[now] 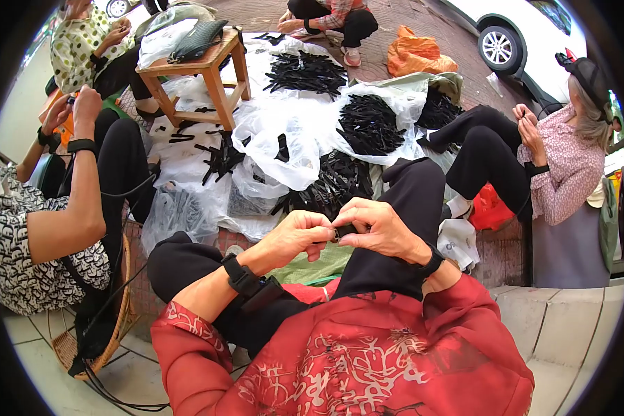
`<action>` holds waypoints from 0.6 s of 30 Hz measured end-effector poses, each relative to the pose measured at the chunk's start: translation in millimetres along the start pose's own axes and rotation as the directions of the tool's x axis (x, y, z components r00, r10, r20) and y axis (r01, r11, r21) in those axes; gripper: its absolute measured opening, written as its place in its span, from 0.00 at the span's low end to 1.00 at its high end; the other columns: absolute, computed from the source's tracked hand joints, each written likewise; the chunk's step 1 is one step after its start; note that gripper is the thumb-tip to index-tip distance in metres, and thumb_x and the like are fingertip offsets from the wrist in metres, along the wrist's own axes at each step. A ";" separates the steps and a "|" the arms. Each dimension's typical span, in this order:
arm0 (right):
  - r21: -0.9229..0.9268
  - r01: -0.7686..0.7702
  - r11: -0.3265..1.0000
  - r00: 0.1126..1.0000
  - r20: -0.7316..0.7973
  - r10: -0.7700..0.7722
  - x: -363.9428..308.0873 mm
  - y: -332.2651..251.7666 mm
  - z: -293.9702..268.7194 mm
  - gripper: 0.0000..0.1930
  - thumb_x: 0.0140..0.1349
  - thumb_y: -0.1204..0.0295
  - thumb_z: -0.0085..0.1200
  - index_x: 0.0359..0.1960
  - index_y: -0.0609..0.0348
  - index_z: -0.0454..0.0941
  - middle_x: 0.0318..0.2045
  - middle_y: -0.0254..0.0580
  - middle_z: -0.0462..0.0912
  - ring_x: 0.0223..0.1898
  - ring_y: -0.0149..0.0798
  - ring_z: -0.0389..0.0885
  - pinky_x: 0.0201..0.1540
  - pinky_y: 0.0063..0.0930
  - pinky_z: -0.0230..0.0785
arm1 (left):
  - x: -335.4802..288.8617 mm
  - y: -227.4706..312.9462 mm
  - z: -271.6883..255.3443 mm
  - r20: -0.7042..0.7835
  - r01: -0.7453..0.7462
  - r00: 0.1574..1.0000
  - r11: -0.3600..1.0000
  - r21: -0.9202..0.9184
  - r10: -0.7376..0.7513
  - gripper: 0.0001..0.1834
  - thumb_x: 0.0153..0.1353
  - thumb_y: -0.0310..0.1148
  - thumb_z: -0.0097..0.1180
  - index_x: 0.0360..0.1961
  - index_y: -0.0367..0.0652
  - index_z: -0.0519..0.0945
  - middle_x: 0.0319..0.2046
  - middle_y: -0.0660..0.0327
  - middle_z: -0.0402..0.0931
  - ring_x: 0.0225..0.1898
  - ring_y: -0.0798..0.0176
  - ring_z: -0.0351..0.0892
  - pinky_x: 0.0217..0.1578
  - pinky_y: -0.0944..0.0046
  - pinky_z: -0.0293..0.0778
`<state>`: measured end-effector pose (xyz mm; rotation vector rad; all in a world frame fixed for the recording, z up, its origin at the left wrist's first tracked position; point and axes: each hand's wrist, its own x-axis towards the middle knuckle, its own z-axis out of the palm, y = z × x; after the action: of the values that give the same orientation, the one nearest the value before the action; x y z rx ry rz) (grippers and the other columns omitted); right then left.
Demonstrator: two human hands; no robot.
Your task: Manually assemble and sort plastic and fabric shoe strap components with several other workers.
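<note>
My left hand (295,237) and my right hand (385,229) meet above my lap. Between their fingertips they pinch a small black strap piece (344,230) with a glint of metal at its left end. Fingers cover most of it, so its full shape is hidden. Just beyond my hands lies a heap of black straps (334,182). Farther off, more black straps (371,125) fill an opened clear plastic bag (416,100), and another black pile (305,73) is spread on the white sheet.
A wooden stool (215,73) carrying a dark bag (197,43) stands at the far left of the sheet. Co-workers sit left, right and far, hands raised. An orange sack (417,54) and a white car (534,35) are beyond. Black cables (111,399) trail beside a wicker chair (123,319).
</note>
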<state>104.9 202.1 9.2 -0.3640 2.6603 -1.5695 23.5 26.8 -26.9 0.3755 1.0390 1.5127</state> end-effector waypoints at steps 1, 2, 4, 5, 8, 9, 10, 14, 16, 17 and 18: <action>0.001 0.000 1.000 1.000 0.003 0.000 0.0 0.7 0.9 0.13 0.40 0.76 0.60 0.32 0.58 0.76 0.26 0.33 0.71 0.15 0.22 0.58 0.18 0.17 0.53 | 0.7 -1.2 -0.1 0.011 0.003 1.000 1.000 -0.009 -0.002 0.06 0.54 0.29 0.48 0.24 0.38 0.72 0.12 0.68 0.63 0.13 0.75 0.59 0.17 0.74 0.60; 0.006 0.019 1.000 1.000 -0.008 -0.019 -0.3 2.6 2.1 0.13 0.41 0.75 0.59 0.32 0.58 0.76 0.25 0.33 0.71 0.15 0.23 0.58 0.18 0.18 0.53 | 0.8 -1.9 -0.2 0.022 0.005 1.000 1.000 -0.018 -0.005 0.06 0.55 0.29 0.48 0.24 0.38 0.72 0.12 0.67 0.63 0.14 0.75 0.60 0.17 0.74 0.60; 0.012 0.038 0.999 0.999 -0.014 -0.037 -0.4 6.0 2.7 0.13 0.41 0.75 0.59 0.32 0.58 0.75 0.23 0.33 0.71 0.16 0.25 0.58 0.18 0.18 0.53 | 0.4 -0.8 -0.7 0.028 -0.009 1.000 1.000 -0.020 0.010 0.06 0.55 0.30 0.49 0.24 0.39 0.72 0.13 0.67 0.64 0.14 0.74 0.62 0.17 0.74 0.61; 0.033 0.029 0.999 0.999 -0.031 -0.028 -0.4 7.7 2.1 0.13 0.41 0.75 0.59 0.32 0.59 0.76 0.24 0.33 0.72 0.16 0.23 0.58 0.18 0.17 0.53 | 0.2 -0.6 -0.9 0.036 -0.023 0.999 1.000 -0.020 0.024 0.06 0.55 0.30 0.49 0.25 0.39 0.72 0.13 0.67 0.65 0.15 0.74 0.64 0.18 0.74 0.62; 0.094 0.011 0.996 0.999 -0.042 -0.007 0.7 8.6 1.3 0.12 0.41 0.76 0.59 0.32 0.60 0.76 0.25 0.34 0.73 0.16 0.22 0.58 0.19 0.16 0.53 | -1.1 -2.5 -3.0 0.069 -0.038 0.997 0.992 -0.116 0.047 0.05 0.54 0.29 0.50 0.27 0.39 0.73 0.15 0.66 0.67 0.16 0.73 0.66 0.19 0.74 0.64; 0.133 0.001 0.991 0.999 -0.040 0.004 1.3 8.5 1.2 0.12 0.41 0.76 0.59 0.31 0.60 0.76 0.26 0.34 0.73 0.16 0.22 0.59 0.19 0.16 0.53 | -1.4 -2.5 -3.1 0.065 -0.041 0.997 0.992 -0.120 0.049 0.05 0.54 0.29 0.50 0.27 0.39 0.73 0.15 0.66 0.67 0.16 0.73 0.66 0.19 0.74 0.64; 0.134 0.000 0.991 0.999 -0.036 0.004 1.5 8.3 1.0 0.12 0.41 0.76 0.59 0.31 0.60 0.76 0.26 0.34 0.73 0.16 0.22 0.59 0.19 0.16 0.53 | -1.6 -2.5 -2.6 0.057 -0.051 0.997 0.991 -0.123 0.059 0.04 0.54 0.28 0.50 0.28 0.39 0.73 0.16 0.65 0.68 0.16 0.72 0.66 0.19 0.73 0.64; 0.206 0.043 0.978 0.997 -0.065 -0.030 4.2 12.4 1.6 0.11 0.43 0.77 0.58 0.32 0.59 0.76 0.24 0.31 0.72 0.18 0.22 0.59 0.20 0.16 0.53 | -0.2 -1.4 -4.3 0.084 -0.099 0.990 0.983 -0.155 0.113 0.02 0.54 0.25 0.50 0.30 0.39 0.73 0.18 0.64 0.70 0.17 0.71 0.68 0.20 0.74 0.65; 0.235 0.072 0.969 0.996 -0.075 -0.055 5.9 15.0 1.7 0.11 0.43 0.77 0.58 0.32 0.59 0.76 0.24 0.31 0.72 0.18 0.22 0.59 0.21 0.16 0.53 | -2.1 1.4 -2.4 0.070 -0.109 0.990 0.985 -0.137 0.120 0.02 0.54 0.25 0.50 0.30 0.39 0.73 0.18 0.64 0.70 0.18 0.71 0.70 0.19 0.75 0.65; 0.218 0.074 0.973 0.995 -0.076 -0.059 5.8 15.4 2.0 0.12 0.42 0.77 0.58 0.32 0.59 0.76 0.24 0.31 0.72 0.18 0.22 0.59 0.20 0.16 0.53 | -2.5 2.9 -2.1 0.057 -0.116 0.991 0.986 -0.117 0.123 0.03 0.54 0.26 0.50 0.29 0.39 0.73 0.18 0.65 0.70 0.18 0.71 0.71 0.19 0.76 0.64; 0.201 0.076 0.977 0.995 -0.076 -0.062 5.8 15.5 2.0 0.12 0.42 0.77 0.58 0.32 0.59 0.76 0.24 0.31 0.72 0.18 0.22 0.60 0.20 0.16 0.54 | -1.7 3.4 -3.1 0.054 -0.120 0.990 0.986 -0.116 0.127 0.03 0.54 0.26 0.50 0.29 0.39 0.73 0.18 0.65 0.70 0.18 0.71 0.71 0.19 0.76 0.64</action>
<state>96.7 206.3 -4.7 -0.4032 2.5278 -1.8887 19.4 24.4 -25.5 0.4105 0.8911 1.6527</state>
